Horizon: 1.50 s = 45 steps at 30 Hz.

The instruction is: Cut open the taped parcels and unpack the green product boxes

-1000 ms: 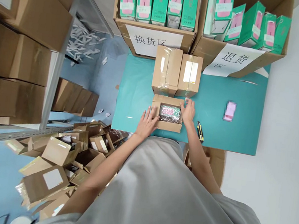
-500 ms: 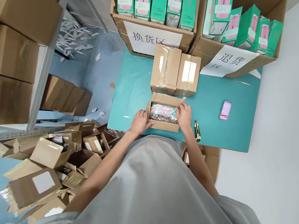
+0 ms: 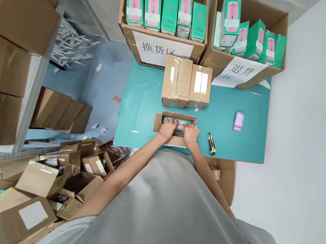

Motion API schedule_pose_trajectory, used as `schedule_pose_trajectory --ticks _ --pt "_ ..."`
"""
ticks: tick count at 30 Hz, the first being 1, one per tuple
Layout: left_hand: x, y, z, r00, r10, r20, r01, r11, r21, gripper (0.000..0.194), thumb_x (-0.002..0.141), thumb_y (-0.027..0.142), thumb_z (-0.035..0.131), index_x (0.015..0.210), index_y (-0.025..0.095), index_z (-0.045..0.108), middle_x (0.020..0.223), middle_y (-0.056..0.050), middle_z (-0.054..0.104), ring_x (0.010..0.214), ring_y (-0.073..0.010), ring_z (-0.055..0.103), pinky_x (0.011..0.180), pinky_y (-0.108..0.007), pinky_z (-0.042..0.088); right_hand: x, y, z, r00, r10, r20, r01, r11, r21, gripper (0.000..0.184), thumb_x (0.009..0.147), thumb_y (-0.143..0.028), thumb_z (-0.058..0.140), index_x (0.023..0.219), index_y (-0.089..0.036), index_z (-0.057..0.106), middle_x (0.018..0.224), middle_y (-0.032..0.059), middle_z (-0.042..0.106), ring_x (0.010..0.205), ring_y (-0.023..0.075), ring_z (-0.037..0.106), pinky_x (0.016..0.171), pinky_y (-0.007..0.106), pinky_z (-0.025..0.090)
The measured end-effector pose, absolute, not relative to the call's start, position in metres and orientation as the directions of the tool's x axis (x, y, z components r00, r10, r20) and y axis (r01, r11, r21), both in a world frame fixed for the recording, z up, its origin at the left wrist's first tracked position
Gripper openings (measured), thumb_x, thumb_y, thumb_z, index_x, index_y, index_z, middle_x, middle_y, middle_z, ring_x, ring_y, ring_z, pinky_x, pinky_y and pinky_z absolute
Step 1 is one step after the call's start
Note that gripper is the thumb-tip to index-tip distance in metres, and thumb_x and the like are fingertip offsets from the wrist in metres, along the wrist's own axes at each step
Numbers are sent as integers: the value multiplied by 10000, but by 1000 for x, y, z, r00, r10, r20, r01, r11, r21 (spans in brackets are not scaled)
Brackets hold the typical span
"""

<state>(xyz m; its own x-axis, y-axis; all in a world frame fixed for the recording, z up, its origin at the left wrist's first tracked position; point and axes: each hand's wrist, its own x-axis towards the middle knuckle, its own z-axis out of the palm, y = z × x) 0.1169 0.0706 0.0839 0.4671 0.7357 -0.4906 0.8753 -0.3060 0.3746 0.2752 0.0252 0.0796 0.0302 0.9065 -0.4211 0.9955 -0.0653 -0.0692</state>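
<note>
An opened cardboard carton [image 3: 177,141] lies on the table close to my body, its flaps folded outward. Inside it is a green and pink product box [image 3: 181,124] in clear bubble wrap. My left hand [image 3: 168,128] reaches over the carton's left part, fingers bent onto the wrapped box. At the right end, my right hand [image 3: 190,134] has its fingers curled on the same box. Both hands partly cover it, and the undersides of the fingers are hidden. A yellow and black utility knife [image 3: 211,144] rests right of the carton.
Two closed cartons [image 3: 177,82] stand beyond the opened one. Behind them, two large labelled cartons [image 3: 160,49] hold several green boxes. A blurred phone-like item [image 3: 238,121] lies on the green tabletop [image 3: 247,145]. Opened cartons [image 3: 37,177] pile up at lower left, beside a shelf [image 3: 41,78].
Both hands have moved from the carton's edges inward onto the wrapped box, the left hand shifting right. The view has shifted slightly.
</note>
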Motion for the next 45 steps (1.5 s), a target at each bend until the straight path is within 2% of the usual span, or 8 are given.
schedule_pose_trajectory --ticks 8,12,17,23,31,35,38,45 --pt "95 71 93 477 821 -313 752 -197 629 480 982 41 556 1375 212 771 1371 -131 798 1277 -313 741 1136 -436 589 266 9 96 73 948 -308 912 -189 -364 325 1113 -166 542 1293 -164 813 1315 154 801 1227 290 692 1090 386 497" --pt "82 62 110 273 956 -109 345 9 938 436 934 93 645 1328 236 766 1286 -80 831 1082 -243 801 1016 -379 653 244 16 116 168 980 -104 718 -194 -669 311 1088 -191 553 1298 -211 782 1308 126 808 1198 278 742 1108 417 571" --pt "46 64 140 -32 999 -41 18 42 999 383 952 334 764 1316 219 738 1358 -118 785 1095 -214 792 877 -293 675 184 51 148 224 974 33 437 -70 -897 273 1083 -274 593 1336 -247 692 1251 90 791 1126 231 769 992 378 666" --pt "-36 83 131 -306 952 21 97 9 995 402 953 364 736 1326 217 708 1387 -107 756 1166 -230 782 1042 -374 662 97 84 146 -90 988 129 388 154 -909 433 1043 -225 662 1471 -239 594 1502 134 587 1335 240 698 1078 374 665" --pt "-61 77 60 -456 869 -192 217 317 923 318 865 203 722 1161 201 608 1264 -140 725 1178 -258 746 1141 -438 594 54 90 95 -376 883 -281 730 95 -677 494 1071 -84 549 1553 -180 599 1562 165 637 1438 291 644 1222 455 561" --pt "-55 83 31 -364 869 -336 283 446 849 279 818 189 722 1053 228 577 1138 -106 724 1192 -293 733 1172 -507 562 64 74 90 -385 840 -382 789 85 -609 631 999 -8 607 1622 -95 552 1713 240 542 1551 322 571 1289 486 495" --pt "-50 86 29 -299 882 -366 311 452 836 289 784 180 732 1030 226 586 1109 -98 737 1195 -307 734 1183 -536 549 90 57 105 -402 859 -317 732 94 -674 504 1068 -69 587 1567 -120 632 1613 212 654 1436 305 673 1233 464 535" --pt "-3 75 105 1 1000 -26 280 25 960 291 1040 368 657 1284 211 671 1299 -123 769 1187 -243 752 1055 -397 616 198 19 142 -61 993 -101 645 -38 -763 275 1132 -229 598 1304 -251 812 1244 86 829 1087 240 780 1023 371 600"
